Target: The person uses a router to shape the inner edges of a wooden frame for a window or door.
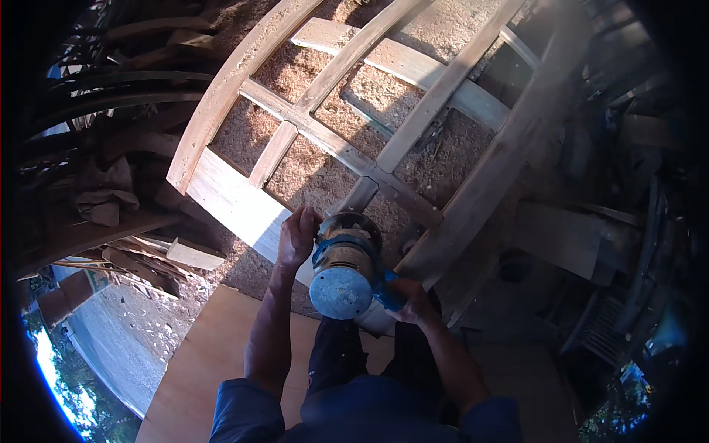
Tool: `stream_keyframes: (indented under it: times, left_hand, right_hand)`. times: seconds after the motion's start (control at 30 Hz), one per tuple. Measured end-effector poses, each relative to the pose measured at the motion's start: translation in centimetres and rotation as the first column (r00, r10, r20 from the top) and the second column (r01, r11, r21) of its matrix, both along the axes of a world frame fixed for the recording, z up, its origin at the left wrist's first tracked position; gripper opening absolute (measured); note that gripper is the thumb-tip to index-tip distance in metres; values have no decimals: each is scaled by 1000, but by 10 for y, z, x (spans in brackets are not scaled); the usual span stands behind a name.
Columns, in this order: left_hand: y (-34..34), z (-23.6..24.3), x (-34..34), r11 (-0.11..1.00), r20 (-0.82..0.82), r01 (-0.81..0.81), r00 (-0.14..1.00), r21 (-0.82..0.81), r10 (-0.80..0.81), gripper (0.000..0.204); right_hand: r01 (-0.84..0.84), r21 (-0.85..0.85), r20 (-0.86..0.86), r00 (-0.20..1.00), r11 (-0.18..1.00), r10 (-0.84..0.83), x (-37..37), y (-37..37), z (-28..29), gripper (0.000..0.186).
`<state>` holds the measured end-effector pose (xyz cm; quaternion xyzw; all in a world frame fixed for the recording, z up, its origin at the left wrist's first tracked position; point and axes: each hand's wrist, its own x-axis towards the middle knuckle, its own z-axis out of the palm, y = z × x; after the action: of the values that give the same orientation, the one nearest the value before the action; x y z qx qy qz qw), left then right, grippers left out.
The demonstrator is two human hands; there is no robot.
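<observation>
A round-bodied power router (346, 269) with a grey cap and blue clamp and grips stands over the near rail of a wooden lattice frame (340, 144). My left hand (297, 232) is closed at the router's left side, by its base; the part it grips is hidden under the fingers. On the right, my right hand (412, 300) wraps around a blue grip. The router's base covers the wood under it, and its bit cannot be seen. Crossed bars and a curved outer rail make up the frame.
Shavings and sawdust (284, 66) lie beneath and between the bars. Offcuts (140, 266) are heaped at the left, with stacked boards (111, 96) behind them. A flat plywood sheet (199, 369) lies near my legs. Shadowed boards (554, 229) stand at the right.
</observation>
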<state>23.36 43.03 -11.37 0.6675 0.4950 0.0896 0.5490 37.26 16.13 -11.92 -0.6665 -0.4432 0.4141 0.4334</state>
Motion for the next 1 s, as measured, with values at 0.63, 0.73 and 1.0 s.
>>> stream_keyframes:
  times: [0.63, 0.73, 1.0]
  left_hand:
    - [-55, 1, 15, 995, 9, -95, 995, -19, 95, 45]
    - [-63, -1, -14, 988, 16, -146, 989, -49, 147, 45]
    - [-97, -9, -1, 962, 146, -111, 986, 248, 76, 35]
  right_hand:
    - [-124, -32, 28, 992, 992, 125, 47, -44, -5, 37]
    - [-202, -75, 10, 979, 977, 203, 36, -50, -20, 39]
    - [-176, -108, 403, 892, 978, 205, 74, -167, -86, 62]
